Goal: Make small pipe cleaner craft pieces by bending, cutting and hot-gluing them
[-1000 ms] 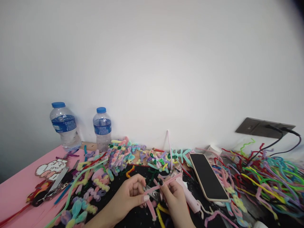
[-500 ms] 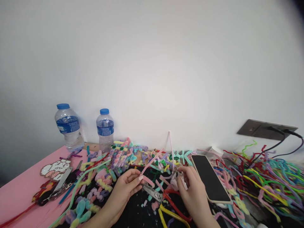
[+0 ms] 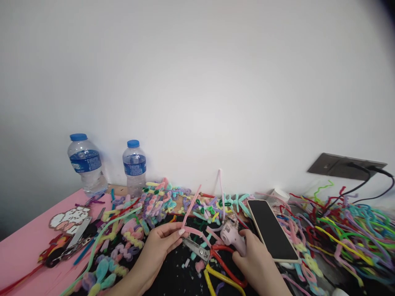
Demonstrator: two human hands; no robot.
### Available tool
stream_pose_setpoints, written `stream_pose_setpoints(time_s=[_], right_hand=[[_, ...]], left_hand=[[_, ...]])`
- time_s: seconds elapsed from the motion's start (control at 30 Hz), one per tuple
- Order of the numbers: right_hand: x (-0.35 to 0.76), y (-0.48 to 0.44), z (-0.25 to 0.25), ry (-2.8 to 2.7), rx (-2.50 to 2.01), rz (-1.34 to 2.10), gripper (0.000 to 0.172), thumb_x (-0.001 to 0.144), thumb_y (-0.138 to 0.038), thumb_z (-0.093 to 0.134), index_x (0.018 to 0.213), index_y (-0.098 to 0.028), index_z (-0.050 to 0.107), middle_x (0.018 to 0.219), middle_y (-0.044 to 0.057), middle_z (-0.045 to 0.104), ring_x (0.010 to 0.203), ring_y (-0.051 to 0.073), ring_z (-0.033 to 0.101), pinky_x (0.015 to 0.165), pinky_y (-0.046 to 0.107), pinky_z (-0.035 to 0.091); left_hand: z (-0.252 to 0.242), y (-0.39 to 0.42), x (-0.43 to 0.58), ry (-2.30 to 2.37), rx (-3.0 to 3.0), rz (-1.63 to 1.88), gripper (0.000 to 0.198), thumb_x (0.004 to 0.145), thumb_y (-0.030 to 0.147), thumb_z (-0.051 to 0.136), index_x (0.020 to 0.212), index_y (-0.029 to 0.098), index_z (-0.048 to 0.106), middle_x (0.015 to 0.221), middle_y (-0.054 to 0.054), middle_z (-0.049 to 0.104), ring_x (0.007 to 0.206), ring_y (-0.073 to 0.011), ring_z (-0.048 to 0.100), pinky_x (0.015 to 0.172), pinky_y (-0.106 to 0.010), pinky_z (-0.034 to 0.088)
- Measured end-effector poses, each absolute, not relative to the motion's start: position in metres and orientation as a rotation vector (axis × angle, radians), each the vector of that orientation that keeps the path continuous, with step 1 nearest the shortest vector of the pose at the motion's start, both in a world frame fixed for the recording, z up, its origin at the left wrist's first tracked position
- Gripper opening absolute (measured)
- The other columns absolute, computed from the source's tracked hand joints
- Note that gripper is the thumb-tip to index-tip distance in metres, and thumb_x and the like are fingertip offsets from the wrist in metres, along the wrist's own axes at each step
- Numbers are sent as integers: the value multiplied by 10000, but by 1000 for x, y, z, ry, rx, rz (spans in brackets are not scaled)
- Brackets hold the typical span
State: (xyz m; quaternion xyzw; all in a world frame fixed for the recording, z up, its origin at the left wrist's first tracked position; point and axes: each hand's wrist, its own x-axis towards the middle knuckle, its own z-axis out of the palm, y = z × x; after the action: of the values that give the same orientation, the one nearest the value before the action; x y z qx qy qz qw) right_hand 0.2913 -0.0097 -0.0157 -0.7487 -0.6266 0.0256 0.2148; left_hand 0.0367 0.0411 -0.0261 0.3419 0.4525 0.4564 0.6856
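My left hand [image 3: 163, 242] is closed in a pinch on a pink pipe cleaner [image 3: 190, 209], one arm of which points up and another bends out to the right. My right hand [image 3: 254, 257] is wrapped round the handle of a pale pink glue gun [image 3: 230, 236], its nozzle end pointing up and away. Between the hands lie scissors [image 3: 197, 249] with a red handle loop [image 3: 230, 269] and a yellow loop [image 3: 222, 279]. A thin pink stem [image 3: 221, 191] stands up behind the glue gun.
A smartphone [image 3: 273, 230] lies right of my right hand. Loose pipe cleaners [image 3: 354, 242] pile up at the right, below a wall socket [image 3: 339, 166] with cables. Two water bottles [image 3: 85, 164] stand at the back left. Finished fuzzy pieces [image 3: 160, 201] and another pair of scissors [image 3: 78, 234] lie left.
My right hand has moved down and right onto the glue gun's handle, uncovering its body. In my left hand the pipe cleaner has tilted more upright.
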Motion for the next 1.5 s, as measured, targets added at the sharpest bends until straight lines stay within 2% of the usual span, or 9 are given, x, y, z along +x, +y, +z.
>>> stream_pose_setpoints(time_s=[0.1, 0.2, 0.33, 0.47, 0.53, 0.73, 0.93, 1.2, 1.5], right_hand=[[287, -8, -7, -1654, -2029, 114, 214, 672, -155, 479, 864, -174, 572, 777, 71, 657, 699, 236, 627, 627, 302, 438], [284, -7, 4, -1517, -1864, 254, 188, 721, -241, 520, 871, -172, 611, 737, 51, 663, 657, 221, 603, 613, 294, 439], [278, -8, 8, -1313, -1601, 614, 271, 685, -388, 620, 799, -142, 627, 608, 33, 622, 552, 187, 537, 499, 264, 399], [270, -12, -8, -1035, -1410, 1036, 367, 626, -469, 671, 775, -159, 543, 423, -70, 457, 370, 97, 380, 392, 217, 299], [266, -15, -17, -999, -1394, 1141, 380, 619, -475, 685, 772, -166, 525, 398, -88, 434, 338, 79, 342, 369, 200, 265], [261, -21, -26, -1068, -1516, 1083, 342, 608, -452, 703, 748, -165, 579, 462, -51, 538, 390, 102, 434, 392, 205, 316], [258, -24, -19, -1121, -1554, 1010, 316, 629, -448, 688, 733, -160, 606, 472, -35, 548, 438, 130, 485, 411, 214, 359], [262, -23, 0, -1266, -1724, 1165, 405, 648, -516, 647, 810, -147, 610, 554, -18, 566, 567, 166, 549, 535, 247, 431], [263, -22, -2, -1303, -1775, 1151, 459, 657, -547, 616, 871, -141, 608, 581, -12, 572, 597, 177, 556, 564, 259, 432]], left_hand=[[-25, 43, 35, 1040, 843, 1014, 379, 587, 384, 769, 879, 154, 694, 816, -65, 738, 844, -219, 675, 732, -265, 523], [-20, 43, 34, 1052, 898, 1001, 387, 604, 394, 751, 906, 169, 661, 842, -66, 739, 850, -228, 683, 714, -268, 531], [-14, 42, 36, 1067, 953, 957, 410, 602, 388, 742, 928, 170, 623, 820, -74, 743, 861, -240, 681, 701, -268, 529], [-13, 41, 38, 1040, 1005, 941, 388, 605, 359, 728, 917, 163, 607, 773, -68, 742, 817, -235, 685, 671, -265, 517], [-14, 41, 39, 1022, 1020, 929, 372, 613, 335, 716, 921, 163, 600, 767, -63, 740, 802, -231, 685, 668, -269, 513], [-19, 38, 39, 969, 1098, 903, 355, 666, 264, 665, 988, 153, 564, 755, -51, 731, 744, -203, 671, 648, -272, 501], [-22, 38, 40, 964, 1143, 894, 357, 689, 259, 653, 1013, 144, 554, 747, -47, 721, 719, -188, 651, 646, -269, 492], [-21, 38, 39, 948, 1158, 878, 352, 684, 251, 642, 1008, 147, 555, 723, -35, 712, 713, -188, 640, 646, -273, 485], [-18, 37, 40, 947, 1144, 882, 346, 675, 243, 646, 997, 153, 556, 713, -27, 709, 715, -194, 652, 643, -273, 484]])
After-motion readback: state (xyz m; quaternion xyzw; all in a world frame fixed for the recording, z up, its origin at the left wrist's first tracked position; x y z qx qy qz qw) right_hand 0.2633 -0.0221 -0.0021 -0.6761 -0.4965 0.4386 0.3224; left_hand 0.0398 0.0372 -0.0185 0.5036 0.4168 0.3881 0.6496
